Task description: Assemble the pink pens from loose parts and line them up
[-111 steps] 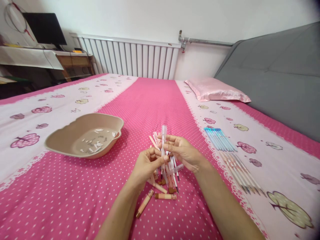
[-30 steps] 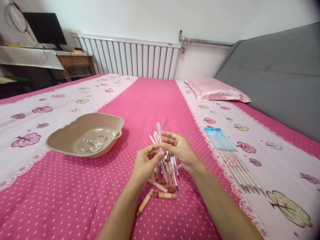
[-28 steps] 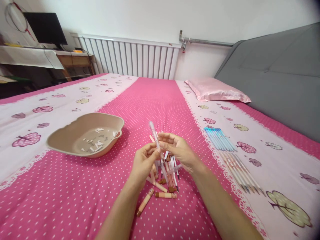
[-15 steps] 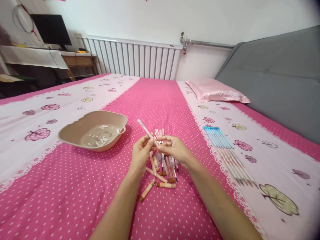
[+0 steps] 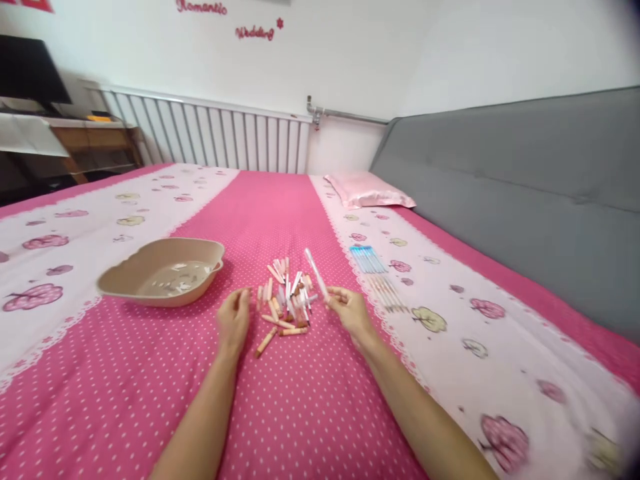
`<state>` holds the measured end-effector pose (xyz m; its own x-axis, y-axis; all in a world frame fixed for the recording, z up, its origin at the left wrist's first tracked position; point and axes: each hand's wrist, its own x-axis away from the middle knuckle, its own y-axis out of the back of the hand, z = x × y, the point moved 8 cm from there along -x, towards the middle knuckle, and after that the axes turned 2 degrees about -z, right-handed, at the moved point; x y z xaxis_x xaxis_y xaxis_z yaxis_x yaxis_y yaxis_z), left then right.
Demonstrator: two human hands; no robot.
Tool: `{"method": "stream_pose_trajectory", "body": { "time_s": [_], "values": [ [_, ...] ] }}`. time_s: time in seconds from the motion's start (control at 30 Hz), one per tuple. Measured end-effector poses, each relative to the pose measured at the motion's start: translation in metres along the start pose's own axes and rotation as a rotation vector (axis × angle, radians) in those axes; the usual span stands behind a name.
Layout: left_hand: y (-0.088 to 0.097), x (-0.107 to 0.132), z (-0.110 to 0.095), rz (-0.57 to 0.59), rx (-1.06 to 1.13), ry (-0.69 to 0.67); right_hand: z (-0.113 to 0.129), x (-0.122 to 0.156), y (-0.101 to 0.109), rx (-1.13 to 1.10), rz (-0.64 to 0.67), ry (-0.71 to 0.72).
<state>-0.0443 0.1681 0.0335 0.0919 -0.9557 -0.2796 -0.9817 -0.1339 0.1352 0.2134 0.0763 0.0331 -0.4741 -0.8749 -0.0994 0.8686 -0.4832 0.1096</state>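
Note:
My right hand (image 5: 351,312) pinches a slim, pale translucent pen (image 5: 316,272) near its lower end; the pen slants up and to the left. On the other side of the pile, my left hand (image 5: 233,321) is closed, its fingertips together; whether anything small is between them is hidden. A loose pile of pens and pen parts (image 5: 293,328), pink, white and tan with brown ends, lies on the bedspread between both hands. Right of the pile are a row of blue-topped pens (image 5: 369,260) and, nearer me, a row of pale pens with reddish-brown markings (image 5: 387,293).
A beige basin (image 5: 120,288) with small white pieces inside stands left of the pile on the pink dotted bedspread (image 5: 300,413). A pink pillow (image 5: 370,192) lies at the far right beside the grey headboard (image 5: 500,153). Behind the bed is a white radiator (image 5: 210,130).
My hands have come apart: the right has moved right with the pen, the left has let go of it and moved left. The view has turned right.

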Motion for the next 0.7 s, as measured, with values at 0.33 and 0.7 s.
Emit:
{"method": "stream_pose_trajectory", "body": {
  "time_s": [0.33,0.7],
  "values": [
    [0.068,0.101,-0.008,0.175,-0.889,-0.451,-0.018,0.087,0.184,0.151,-0.365,-0.096],
    [0.063,0.139,-0.010,0.169,-1.289,-0.506,-0.066,0.093,0.254,0.445,-0.508,-0.322]
  ]
}}
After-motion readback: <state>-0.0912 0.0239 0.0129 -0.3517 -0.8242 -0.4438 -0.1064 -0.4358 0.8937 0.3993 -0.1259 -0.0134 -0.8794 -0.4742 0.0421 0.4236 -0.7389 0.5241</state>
